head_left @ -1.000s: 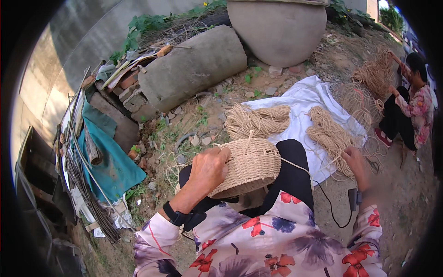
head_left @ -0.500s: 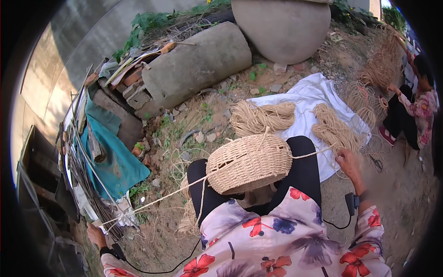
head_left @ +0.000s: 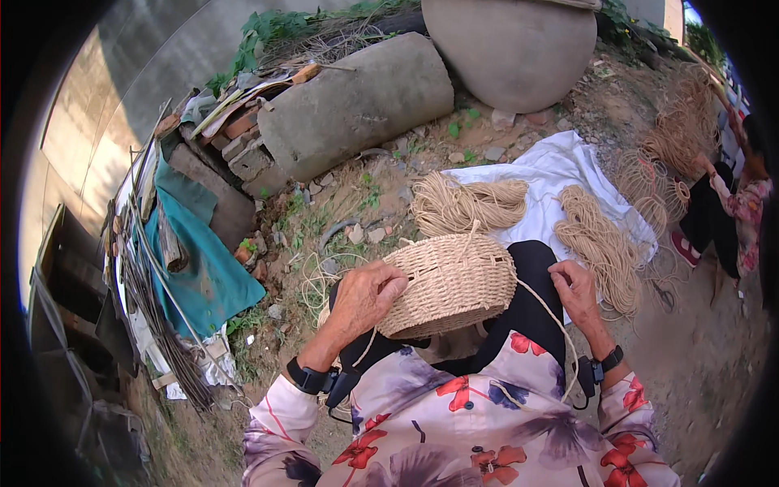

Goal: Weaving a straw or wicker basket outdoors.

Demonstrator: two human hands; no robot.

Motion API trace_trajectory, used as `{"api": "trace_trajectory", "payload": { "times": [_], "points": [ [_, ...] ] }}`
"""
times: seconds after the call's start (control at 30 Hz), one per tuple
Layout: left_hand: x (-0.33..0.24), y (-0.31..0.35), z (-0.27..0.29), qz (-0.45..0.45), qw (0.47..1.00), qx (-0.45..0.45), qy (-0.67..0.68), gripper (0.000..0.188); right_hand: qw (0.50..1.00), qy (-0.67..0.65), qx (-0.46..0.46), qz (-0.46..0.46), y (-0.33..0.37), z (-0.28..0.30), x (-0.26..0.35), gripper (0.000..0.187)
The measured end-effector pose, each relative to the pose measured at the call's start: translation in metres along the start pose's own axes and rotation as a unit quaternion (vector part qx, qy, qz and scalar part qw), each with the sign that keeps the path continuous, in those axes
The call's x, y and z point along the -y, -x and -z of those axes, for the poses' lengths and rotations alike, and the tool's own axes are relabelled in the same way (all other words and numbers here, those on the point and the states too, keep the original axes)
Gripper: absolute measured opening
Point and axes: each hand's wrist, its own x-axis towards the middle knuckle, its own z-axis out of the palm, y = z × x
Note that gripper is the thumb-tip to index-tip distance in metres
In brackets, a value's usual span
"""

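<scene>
Resting spot: basket (head_left: 450, 284) on its side between the legs (head_left: 537, 272), near the blouse (head_left: 471, 398).
Basket axis: long way running left to right, rising slightly rightward; an oval end faces the person, but whether base or mouth I cannot tell. A short stub (head_left: 473, 227) sticks up at the far edge.
Left hand (head_left: 363, 300): touching the basket's left end, fingers curled; whether they pinch wall or strand is hidden.
Right hand (head_left: 578, 296): apart from the basket, just right of the right knee, fingers bent in; I cannot tell whether they hold anything.
Strand (head_left: 550, 310): slack, leaving the basket's right end and bowing down to the blouse, in the way between right hand and lap. Another piece hangs below the left hand.
Knee side: loose rope (head_left: 318, 284) tangled beyond the left leg.
Sheet (head_left: 560, 154): white, beyond the right knee; left coil (head_left: 471, 203) overlaps its edge, right coil (head_left: 600, 252) lies across its right part.
Right ground: scissors (head_left: 666, 297) near the right coil; a co-worker (head_left: 742, 207) beside a brown bundle (head_left: 680, 122).
Far ground: concrete pipe (head_left: 357, 105), round vessel (head_left: 511, 53).
Left ground: teal cloth (head_left: 203, 256), sticks (head_left: 158, 333).
</scene>
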Motion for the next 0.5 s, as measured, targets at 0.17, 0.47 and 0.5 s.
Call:
{"api": "trace_trajectory", "payload": {
  "times": [0.17,0.47,0.5],
  "points": [
    [-0.01,-0.019,0.0,0.0,0.997,0.052,-0.063,0.027,1.0,-0.011,-0.008,-0.01,0.011,0.001,-0.013,0.01],
    [-0.025,-0.02,-0.011,-0.05,0.985,0.004,-0.167,0.02,1.0,-0.001,-0.018,0.012,0.015,-0.002,-0.013,0.011],
    [-0.017,-0.018,-0.014,-0.033,0.989,-0.001,-0.144,0.021,1.0,-0.001,-0.017,0.011,0.014,-0.002,-0.014,0.011]
  ]
}}
